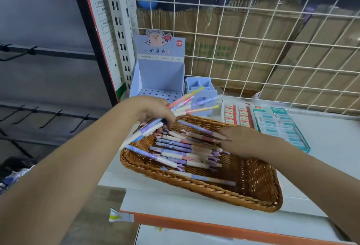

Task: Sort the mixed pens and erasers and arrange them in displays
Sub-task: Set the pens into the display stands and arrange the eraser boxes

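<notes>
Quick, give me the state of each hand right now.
Left hand: gripping a bundle of pens.
Right hand: fingers reach the loose pens in the basket; grip cannot be told.

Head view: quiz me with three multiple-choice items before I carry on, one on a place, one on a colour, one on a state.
1. Where does the pen stand sit?
A. Behind the basket, at the shelf's back left
B. Inside the basket
C. On the floor

2. What colour is the rightmost eraser box?
A. Black
B. Teal
C. Orange

3. What is the left hand doing?
A. Lying flat, empty
B. Holding an eraser
C. Gripping a bundle of pens

Answers:
1 A, the stand rises beyond the basket's far left corner.
2 B, its rim and label are teal.
3 C, its fingers curl round several pens.
</notes>
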